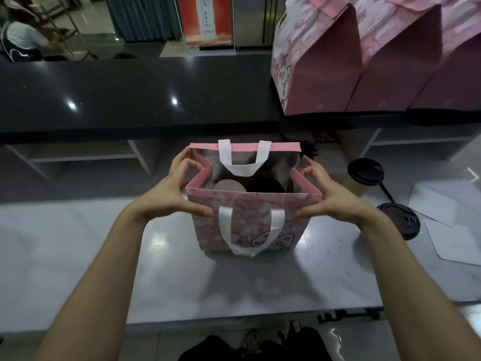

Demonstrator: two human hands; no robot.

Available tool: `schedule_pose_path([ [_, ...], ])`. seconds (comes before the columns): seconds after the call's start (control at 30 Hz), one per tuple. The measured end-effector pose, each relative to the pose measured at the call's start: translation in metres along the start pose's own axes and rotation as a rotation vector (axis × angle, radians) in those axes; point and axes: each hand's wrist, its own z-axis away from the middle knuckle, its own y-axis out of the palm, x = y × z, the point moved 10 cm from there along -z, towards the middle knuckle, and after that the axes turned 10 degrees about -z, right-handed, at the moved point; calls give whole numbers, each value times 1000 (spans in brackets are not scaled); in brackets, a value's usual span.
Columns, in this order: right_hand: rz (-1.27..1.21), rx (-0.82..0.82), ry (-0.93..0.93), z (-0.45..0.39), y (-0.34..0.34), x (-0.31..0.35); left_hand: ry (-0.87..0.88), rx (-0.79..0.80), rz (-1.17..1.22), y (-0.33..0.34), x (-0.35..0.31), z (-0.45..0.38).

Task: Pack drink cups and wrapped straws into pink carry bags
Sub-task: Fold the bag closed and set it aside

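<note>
Hands: left (169, 196), right (330, 196) | fingers spread | gripping pink bag (250, 222) sides

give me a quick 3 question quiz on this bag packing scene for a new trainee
1. True or false: both hands hold the open pink bag at its sides.
2. How many black-lidded cups stand on the counter right of the bag? A) none B) two C) four
3. Fill in: the closed pink bags stand on the ____ black counter.

Key:
1. True: left hand and right hand grip the rim.
2. B: one cup, another.
3. raised
</note>
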Motion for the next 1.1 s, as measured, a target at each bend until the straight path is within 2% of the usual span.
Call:
schedule_pose_path([
  [0.2,-96,62,-23,-30,-6,8,3,7,118,-9,10,-9],
  [0.27,-91,44,-40,-37,-11,7,26,-38,119,-14,14,-10],
  [0.43,-71,-126,-150,-37,-21,12,-19,-283,104,-31,28,-7],
  [0.57,-94,-273,-186,-31,-23,15,16,-401,105,-34,25,-5],
  [0.7,-27,-312,-160,-23,-20,13,-3,-394,185,-30,31,-6],
  [0.83,234,-241,25,-5,-8,-16,-23,-368,217,-25,39,-2],
  [0.97,103,-184,6,-4,22,-23,10,-314,214,-22,29,-2],
  [1.1,95,-157,-2,-11,26,-16,33,-288,181,-24,18,-2],
])
